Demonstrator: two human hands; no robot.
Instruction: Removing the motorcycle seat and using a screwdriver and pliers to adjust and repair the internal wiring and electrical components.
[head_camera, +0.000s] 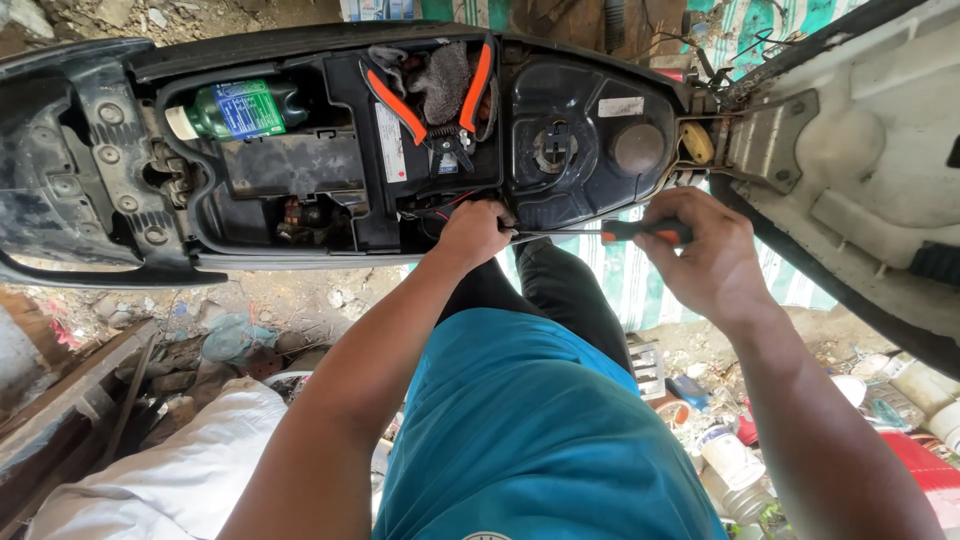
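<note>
We are working a screwdriver (600, 233) into the scooter's underseat bay (330, 225), mid-frame.
Our right hand (705, 255) is gripping its handle; our left hand (473, 232) is closing round the tip; next we judge steady turning needed.

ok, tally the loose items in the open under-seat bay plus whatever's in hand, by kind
Pliers with orange-and-black handles, lying in the bay: 1
Green bottle, lying on its side: 1
Grey rag, under the pliers: 1
Screwdriver, handle in the right hand, shaft reaching to the left hand: 1
Total: 4
</note>
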